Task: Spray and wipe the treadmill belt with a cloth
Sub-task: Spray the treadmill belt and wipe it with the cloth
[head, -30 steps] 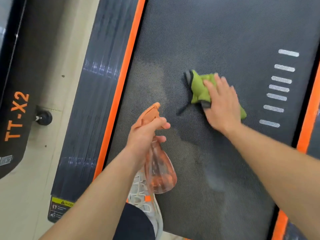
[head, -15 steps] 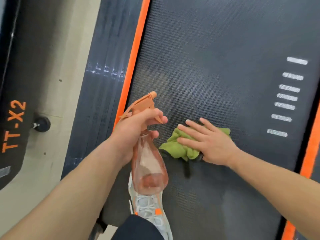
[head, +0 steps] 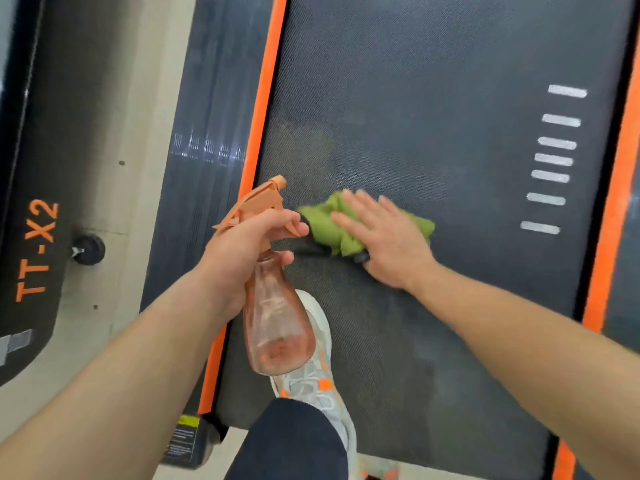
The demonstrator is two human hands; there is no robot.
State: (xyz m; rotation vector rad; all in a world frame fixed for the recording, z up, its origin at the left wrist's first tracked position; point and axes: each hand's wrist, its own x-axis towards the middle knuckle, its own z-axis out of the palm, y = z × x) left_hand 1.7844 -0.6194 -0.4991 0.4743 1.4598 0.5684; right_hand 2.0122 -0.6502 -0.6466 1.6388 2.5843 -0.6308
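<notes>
The dark textured treadmill belt (head: 433,109) fills most of the head view, with an orange stripe (head: 265,91) along its left edge. My right hand (head: 384,240) lies flat, fingers spread, pressing a crumpled green cloth (head: 332,225) onto the belt near the left stripe. My left hand (head: 249,247) grips the neck of an orange-tinted spray bottle (head: 277,323), nozzle pointing up and left, held above the belt just left of the cloth. A duller patch shows on the belt around the cloth.
My grey and orange shoe (head: 318,368) stands on the belt's near end, under the bottle. White dash marks (head: 554,161) run along the belt's right side. A second machine marked TT-X2 (head: 34,251) sits left, across a strip of floor (head: 114,133).
My right hand has swept the cloth from the belt's middle toward me and left, close to the spray bottle, then slightly away from me. My left hand with the bottle barely moved.
</notes>
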